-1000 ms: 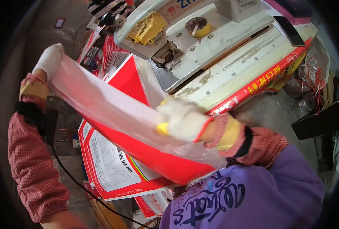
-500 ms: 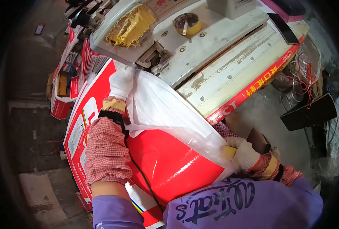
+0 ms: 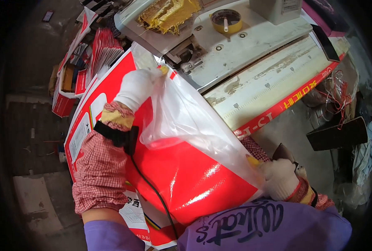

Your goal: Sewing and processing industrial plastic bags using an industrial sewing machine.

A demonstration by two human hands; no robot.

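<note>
A red and white woven sack (image 3: 194,180) lies across my lap below the sewing machine. Its translucent plastic liner (image 3: 181,117) sticks out along the upper edge. My left hand (image 3: 138,88), in a white glove with yellow fingertips, pinches the edge of the sack and liner close to the machine's needle end. At the other end of that edge, my right hand (image 3: 280,178), gloved the same way, grips the corner of the liner. Between the two hands the edge is drawn fairly straight.
The white sewing machine (image 3: 232,50) carries a roll of yellow tape (image 3: 226,21) and a frayed yellow pad (image 3: 169,14). A dark phone (image 3: 326,44) lies at its right end. Folded red-and-white sacks (image 3: 104,48) stand at upper left. Red string (image 3: 340,94) hangs on the right.
My left hand has shifted its hold, its yellow fingertips now showing on the edge by the machine. The liner edge is straighter, and my right hand sits slightly further right.
</note>
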